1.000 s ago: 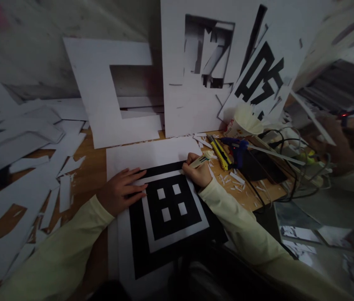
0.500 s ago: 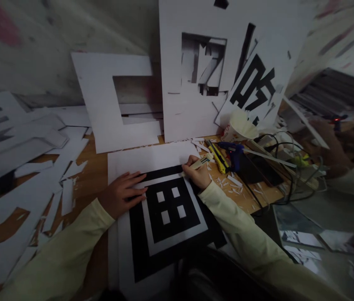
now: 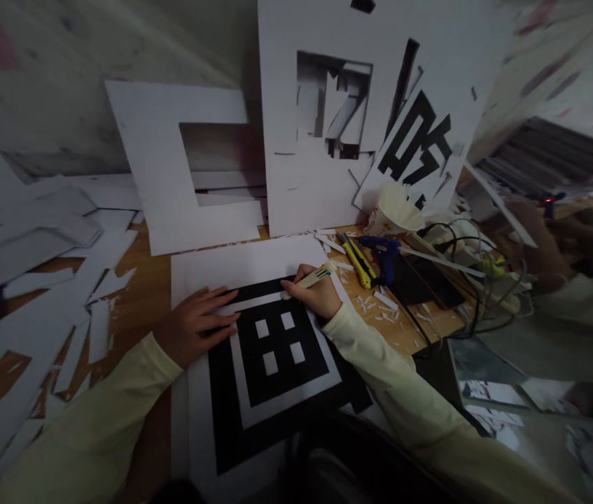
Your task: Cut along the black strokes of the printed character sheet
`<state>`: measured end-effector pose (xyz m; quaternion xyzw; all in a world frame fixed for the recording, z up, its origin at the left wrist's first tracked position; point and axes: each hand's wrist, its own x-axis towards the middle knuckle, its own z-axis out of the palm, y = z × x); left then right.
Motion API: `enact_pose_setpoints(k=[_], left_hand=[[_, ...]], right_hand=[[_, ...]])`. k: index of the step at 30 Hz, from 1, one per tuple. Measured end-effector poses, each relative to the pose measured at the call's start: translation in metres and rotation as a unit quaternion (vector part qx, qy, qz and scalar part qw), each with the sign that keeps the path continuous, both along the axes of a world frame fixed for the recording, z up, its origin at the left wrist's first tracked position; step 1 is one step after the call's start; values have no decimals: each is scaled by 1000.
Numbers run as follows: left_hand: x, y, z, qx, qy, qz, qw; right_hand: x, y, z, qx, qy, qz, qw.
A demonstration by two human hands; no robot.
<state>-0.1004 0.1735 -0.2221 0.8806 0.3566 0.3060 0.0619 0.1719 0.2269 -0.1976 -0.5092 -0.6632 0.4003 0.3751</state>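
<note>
A black-and-white printed sheet (image 3: pixel 269 434) lies on white board (image 3: pixel 243 255) in front of me. It shows a black square with a white band and several small white windows. My left hand (image 3: pixel 196 325) rests flat on the print's upper left, fingers spread. Over the print's upper right, my right hand (image 3: pixel 317 290) grips a pale, pen-like tool (image 3: pixel 314 277) with dark stripes near its upper end. The tool's lower end is at the upper white band; its tip is too small to make out.
Beyond my right hand lie a yellow utility knife (image 3: pixel 358 262), a blue glue gun (image 3: pixel 384 252), a phone (image 3: pixel 435 280) and cables. A paper cup (image 3: pixel 393 210) stands by upright cut-out boards (image 3: pixel 280 189). White offcuts (image 3: pixel 99 329) litter the left. Another person's hand (image 3: pixel 532 238) is at right.
My right hand with the pale tool has slid slightly left along the print's upper white band. My left hand stays on the sheet. The whole view has shifted a little.
</note>
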Motion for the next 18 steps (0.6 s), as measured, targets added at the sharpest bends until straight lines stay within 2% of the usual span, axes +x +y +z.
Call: enact_pose_setpoints(k=[18], left_hand=[[0, 0, 0, -1, 0, -8, 1000]], right_hand=[[9, 4, -2, 43, -18, -38, 998]])
